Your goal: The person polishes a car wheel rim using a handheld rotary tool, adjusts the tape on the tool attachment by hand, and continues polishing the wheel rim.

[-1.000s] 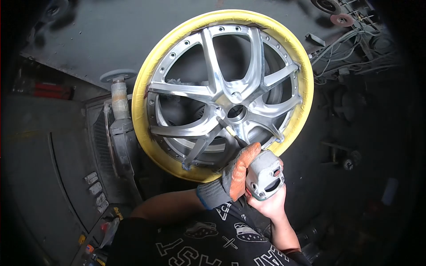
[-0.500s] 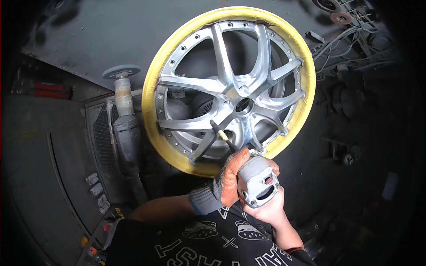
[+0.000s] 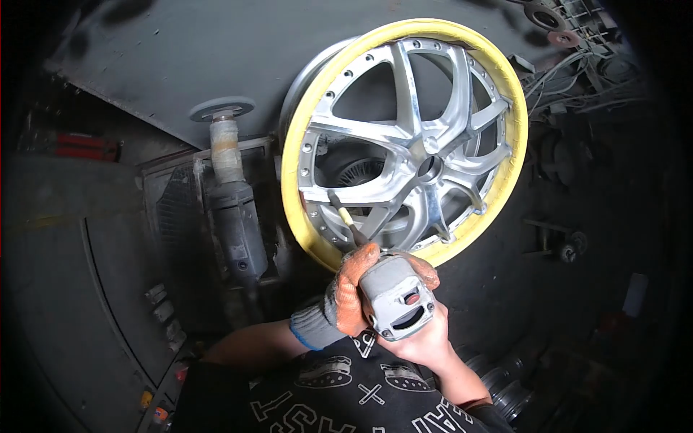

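A silver wheel rim [image 3: 431,137] with yellow tape round its edge [image 3: 517,137] stands tilted ahead of me. My left hand [image 3: 346,296], in a grey and orange glove, is wrapped round the left side of a grey power tool [image 3: 395,296]. My bare right hand [image 3: 426,335] grips the same tool from the right and below. From the tool's front a thin shaft with a light band and a dark tip [image 3: 333,199] reaches up to a lower left spoke of the rim. The tip appears to touch that spoke.
Left of the rim is another power tool [image 3: 234,224] with a taped neck and a round disc [image 3: 222,108] on top. Cables [image 3: 563,76] and discs hang at the upper right. Metal rims [image 3: 505,390] lie in shadow at the lower right.
Both hands and the tool have moved left, and the tip has gone from near the hub outward along the spoke. The rim now sits further right in view and looks more turned.
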Tool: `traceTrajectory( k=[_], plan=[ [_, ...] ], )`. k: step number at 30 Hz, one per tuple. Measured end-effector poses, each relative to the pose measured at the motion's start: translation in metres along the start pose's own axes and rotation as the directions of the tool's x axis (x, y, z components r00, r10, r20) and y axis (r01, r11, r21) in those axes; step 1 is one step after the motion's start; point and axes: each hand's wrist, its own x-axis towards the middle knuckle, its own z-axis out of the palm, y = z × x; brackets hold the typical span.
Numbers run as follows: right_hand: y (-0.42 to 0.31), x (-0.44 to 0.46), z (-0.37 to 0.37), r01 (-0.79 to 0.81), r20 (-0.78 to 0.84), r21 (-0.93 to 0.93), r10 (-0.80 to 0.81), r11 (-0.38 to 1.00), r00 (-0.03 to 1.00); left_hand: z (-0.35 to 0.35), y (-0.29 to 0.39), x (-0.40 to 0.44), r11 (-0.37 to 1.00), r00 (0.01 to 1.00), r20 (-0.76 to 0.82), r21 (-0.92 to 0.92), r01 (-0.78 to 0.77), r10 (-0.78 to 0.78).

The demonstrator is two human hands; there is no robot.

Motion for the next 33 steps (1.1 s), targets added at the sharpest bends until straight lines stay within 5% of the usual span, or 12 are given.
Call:
traceTrajectory(
  k=[4, 6, 8, 9, 11, 14, 18, 20, 26, 30, 33],
  plan=[
    [-0.011, 0.009, 0.014, 0.057, 0.022, -0.029, -0.056, 0.998, 0.998, -0.012, 0.009, -0.01, 1.0, 0.998, -0.05, -0.001, 0.03, -0.03],
    [-0.016, 0.012, 0.018, 0.069, 0.028, -0.019, -0.069, 0.997, 0.997, -0.02, 0.004, -0.014, 0.997, 0.997, -0.012, 0.02, -0.075, 0.075],
    [-0.022, 0.017, 0.018, 0.057, 0.058, -0.075, -0.052, 0.996, 0.997, -0.021, 0.009, -0.014, 0.997, 0.997, -0.03, 0.043, -0.064, 0.065],
    [-0.021, 0.019, 0.018, 0.067, 0.072, -0.08, -0.061, 0.995, 0.995, -0.019, 0.011, -0.017, 0.994, 0.994, -0.106, -0.107, 0.02, -0.031],
    [-0.016, 0.02, 0.019, 0.054, 0.067, -0.089, -0.048, 0.995, 0.997, -0.027, 0.007, -0.014, 1.0, 0.997, -0.071, -0.023, 0.018, -0.019],
    [-0.013, 0.021, 0.008, 0.051, 0.059, -0.084, -0.046, 0.995, 0.997, -0.021, -0.009, -0.006, 0.985, 0.985, 0.011, -0.022, -0.173, 0.173],
    [0.003, 0.012, -0.034, 0.077, 0.165, 0.058, -0.086, 0.995, 0.983, -0.005, -0.011, 0.011, 0.989, 0.996, 0.012, -0.116, 0.092, -0.092],
    [0.024, 0.006, -0.055, 0.123, 0.157, 0.14, -0.144, 0.983, 0.977, 0.01, -0.022, 0.028, 0.996, 0.997, -0.054, -0.071, 0.058, -0.062],
    [0.05, -0.006, -0.064, 0.013, -0.233, 0.411, 0.091, 0.911, 0.968, 0.011, -0.065, 0.076, 0.994, 0.993, -0.053, -0.011, 0.109, -0.11],
    [0.064, 0.001, -0.076, 0.013, -0.267, 0.435, 0.115, 0.9, 0.957, 0.007, -0.087, 0.093, 0.999, 0.991, -0.131, 0.026, 0.034, -0.03],
    [0.07, 0.009, -0.079, 0.007, -0.276, 0.454, 0.133, 0.891, 0.952, 0.018, -0.075, 0.102, 0.989, 0.966, -0.214, -0.021, 0.147, -0.148]
  ],
)
